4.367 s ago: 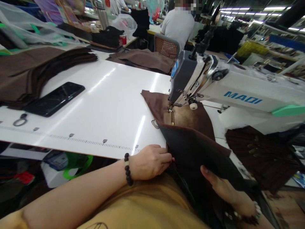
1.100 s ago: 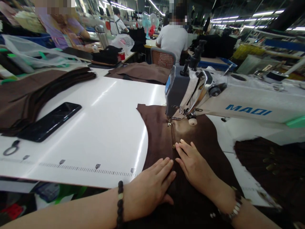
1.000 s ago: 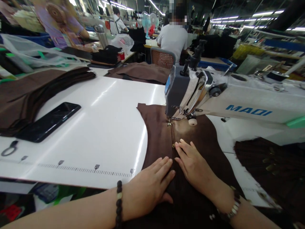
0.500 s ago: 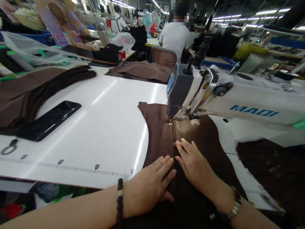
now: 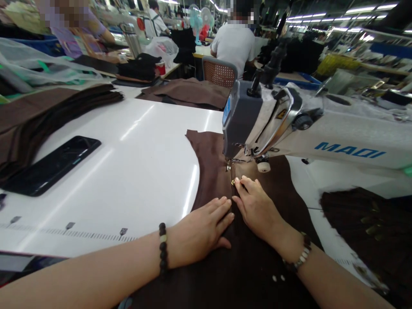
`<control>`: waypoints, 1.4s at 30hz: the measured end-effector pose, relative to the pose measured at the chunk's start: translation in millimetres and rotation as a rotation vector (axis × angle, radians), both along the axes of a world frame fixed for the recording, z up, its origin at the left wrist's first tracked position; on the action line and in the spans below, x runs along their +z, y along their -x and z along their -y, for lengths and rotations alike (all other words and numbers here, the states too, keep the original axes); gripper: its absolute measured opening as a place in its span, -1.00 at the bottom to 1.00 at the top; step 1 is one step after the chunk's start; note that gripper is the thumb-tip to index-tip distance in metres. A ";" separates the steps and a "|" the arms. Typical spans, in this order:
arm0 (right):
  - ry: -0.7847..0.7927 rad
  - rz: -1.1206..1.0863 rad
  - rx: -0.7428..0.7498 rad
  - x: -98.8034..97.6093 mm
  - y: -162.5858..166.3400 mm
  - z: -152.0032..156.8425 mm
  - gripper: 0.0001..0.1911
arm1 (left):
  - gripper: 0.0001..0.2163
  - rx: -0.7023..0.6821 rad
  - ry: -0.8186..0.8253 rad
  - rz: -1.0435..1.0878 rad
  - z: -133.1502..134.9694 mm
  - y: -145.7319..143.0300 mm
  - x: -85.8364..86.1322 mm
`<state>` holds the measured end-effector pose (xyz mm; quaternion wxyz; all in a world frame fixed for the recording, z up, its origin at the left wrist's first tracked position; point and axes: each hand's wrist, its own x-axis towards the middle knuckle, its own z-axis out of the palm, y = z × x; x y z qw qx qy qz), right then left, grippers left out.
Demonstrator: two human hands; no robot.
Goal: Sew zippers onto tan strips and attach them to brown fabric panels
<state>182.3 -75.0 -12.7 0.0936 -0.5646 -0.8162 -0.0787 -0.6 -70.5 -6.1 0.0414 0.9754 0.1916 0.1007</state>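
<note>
A dark brown fabric piece [image 5: 212,159] lies flat on the white table [image 5: 135,150], running under the needle of a white sewing machine [image 5: 305,128]. A zipper with a brass pull [image 5: 232,182] runs down its middle. My left hand [image 5: 201,229] lies flat on the fabric left of the zipper, fingers stretched out. My right hand [image 5: 257,206] rests on the fabric to the right, fingertips at the zipper pull just below the presser foot [image 5: 229,165].
A black phone [image 5: 48,165] lies at the table's left. Stacked brown fabric pieces [image 5: 38,116] sit at the far left, more brown cloth [image 5: 189,90] at the back. A dark bundle [image 5: 363,223] lies at right. A seated person [image 5: 234,43] works behind the machine.
Both hands have slid the fabric forward toward the needle; the zipper pull is closer to the presser foot. Earlier the fabric was held folded up at the table's edge.
</note>
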 end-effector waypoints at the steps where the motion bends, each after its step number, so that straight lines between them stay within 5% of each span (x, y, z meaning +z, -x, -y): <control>1: -0.001 0.002 -0.002 0.5 0.1 -2.4 -0.58 | -0.50 -0.002 -0.004 0.004 -2.1 -0.2 0.1; 28: 0.137 -0.096 -0.018 0.1 -15.1 -56.2 -0.61 | -0.60 -0.048 0.069 0.024 -56.0 -8.1 7.9; 35: 0.131 -0.095 -0.100 3.9 -9.0 -18.8 -0.54 | -0.55 0.012 0.051 -0.023 -39.5 -2.0 1.0; 42: 0.208 -0.064 -0.005 1.4 -13.2 1.3 -0.53 | -0.53 0.028 0.101 0.005 -19.1 4.6 2.0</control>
